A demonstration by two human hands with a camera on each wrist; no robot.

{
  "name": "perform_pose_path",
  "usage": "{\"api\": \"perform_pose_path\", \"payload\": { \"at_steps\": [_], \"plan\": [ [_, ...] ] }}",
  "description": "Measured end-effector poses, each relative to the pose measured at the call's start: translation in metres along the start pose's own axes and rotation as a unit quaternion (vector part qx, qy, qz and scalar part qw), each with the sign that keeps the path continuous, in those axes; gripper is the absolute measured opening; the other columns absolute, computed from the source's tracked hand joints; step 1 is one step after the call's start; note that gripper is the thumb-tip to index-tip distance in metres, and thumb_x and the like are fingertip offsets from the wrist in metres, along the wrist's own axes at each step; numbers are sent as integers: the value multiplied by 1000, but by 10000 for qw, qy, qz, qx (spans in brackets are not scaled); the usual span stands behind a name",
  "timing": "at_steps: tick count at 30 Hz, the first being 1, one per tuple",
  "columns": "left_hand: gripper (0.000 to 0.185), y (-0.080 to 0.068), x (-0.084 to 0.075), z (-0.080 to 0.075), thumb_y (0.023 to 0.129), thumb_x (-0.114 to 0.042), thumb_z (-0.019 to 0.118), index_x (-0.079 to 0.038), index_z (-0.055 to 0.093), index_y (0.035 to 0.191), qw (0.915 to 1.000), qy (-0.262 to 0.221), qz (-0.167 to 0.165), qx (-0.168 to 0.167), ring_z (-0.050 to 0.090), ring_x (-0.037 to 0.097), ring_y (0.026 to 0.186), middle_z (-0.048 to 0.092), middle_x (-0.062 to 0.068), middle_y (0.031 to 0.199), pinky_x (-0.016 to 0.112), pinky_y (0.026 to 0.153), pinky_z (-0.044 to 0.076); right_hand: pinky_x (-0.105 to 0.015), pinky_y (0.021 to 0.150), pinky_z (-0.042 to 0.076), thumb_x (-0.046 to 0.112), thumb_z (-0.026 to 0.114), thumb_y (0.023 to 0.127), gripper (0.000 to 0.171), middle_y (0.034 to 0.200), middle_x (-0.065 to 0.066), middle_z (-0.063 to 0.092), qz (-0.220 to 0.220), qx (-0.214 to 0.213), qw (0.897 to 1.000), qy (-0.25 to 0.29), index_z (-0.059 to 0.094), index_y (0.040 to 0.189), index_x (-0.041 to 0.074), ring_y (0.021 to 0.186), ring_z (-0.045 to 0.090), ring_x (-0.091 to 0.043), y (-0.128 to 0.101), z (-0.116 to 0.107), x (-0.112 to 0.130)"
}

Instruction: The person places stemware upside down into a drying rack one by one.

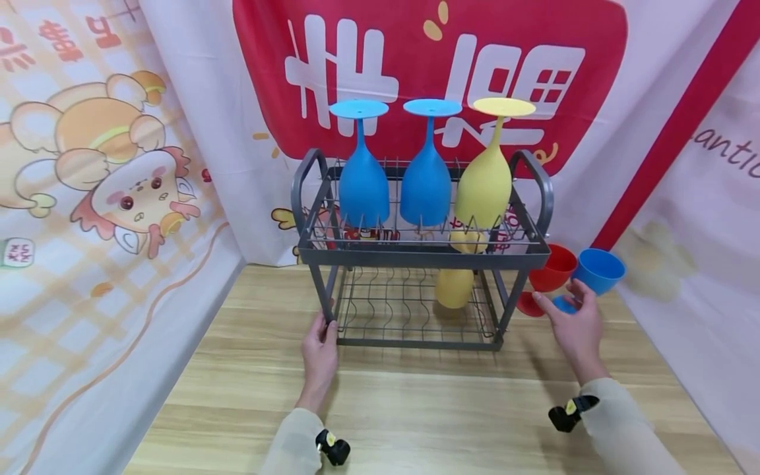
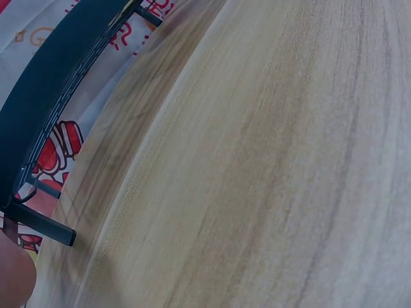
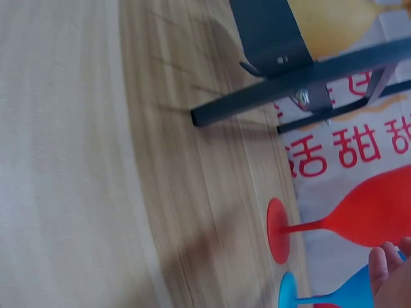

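Observation:
A grey two-tier wire rack (image 1: 415, 247) stands on the wooden table (image 1: 415, 409). Upside down on its top tier are two blue goblets (image 1: 363, 185), (image 1: 425, 185) and a yellow goblet (image 1: 483, 185). Another yellow goblet (image 1: 454, 287) shows in the lower tier. My left hand (image 1: 323, 330) grips the rack's front-left leg. Right of the rack stand a red goblet (image 1: 555, 267) and a blue goblet (image 1: 600, 269). My right hand (image 1: 570, 316) holds that blue goblet by its stem. In the right wrist view my fingers (image 3: 385, 273) lie by the blue goblet (image 3: 347, 292), beside the red goblet (image 3: 359, 212).
Printed cloth walls (image 1: 107, 198) close in the table on the left, back and right. The rack's bar (image 2: 45, 83) and foot (image 3: 270, 38) fill part of the wrist views. Bare wood (image 2: 270, 167) stretches in front of the rack.

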State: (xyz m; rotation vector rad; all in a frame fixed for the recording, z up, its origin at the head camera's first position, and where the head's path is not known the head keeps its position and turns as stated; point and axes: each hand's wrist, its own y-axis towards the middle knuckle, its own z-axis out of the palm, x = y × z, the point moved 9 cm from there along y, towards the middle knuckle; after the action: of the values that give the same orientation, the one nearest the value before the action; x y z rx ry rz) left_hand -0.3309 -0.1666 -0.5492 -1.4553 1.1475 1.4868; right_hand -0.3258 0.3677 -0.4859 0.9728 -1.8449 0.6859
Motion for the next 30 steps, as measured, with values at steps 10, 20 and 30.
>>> {"api": "perform_pose_path", "payload": {
  "at_steps": [10,20,30],
  "plan": [
    [48,-1,0,2,106,-8,58,-25,59,151,9999,76,69,7,64,33,135,60,13,155,26,104,57,-63,123,41,56,72,96,107,181,-3,14,278,266,9992,-58,4,172,25,164,22,-40,20,3,-8],
    [49,0,0,1,107,-7,57,-27,59,152,10000,71,52,26,62,34,137,58,13,157,37,110,56,-66,122,41,51,73,97,110,180,-10,12,265,632,9974,-204,-2,172,23,162,24,-46,31,16,-9],
    [48,0,1,0,107,-8,58,-22,58,152,10000,-70,46,4,65,37,129,61,16,153,14,90,53,-66,118,45,54,76,94,116,180,-15,9,275,865,9957,-210,-5,172,22,161,22,-50,51,22,2]
  ]
}}
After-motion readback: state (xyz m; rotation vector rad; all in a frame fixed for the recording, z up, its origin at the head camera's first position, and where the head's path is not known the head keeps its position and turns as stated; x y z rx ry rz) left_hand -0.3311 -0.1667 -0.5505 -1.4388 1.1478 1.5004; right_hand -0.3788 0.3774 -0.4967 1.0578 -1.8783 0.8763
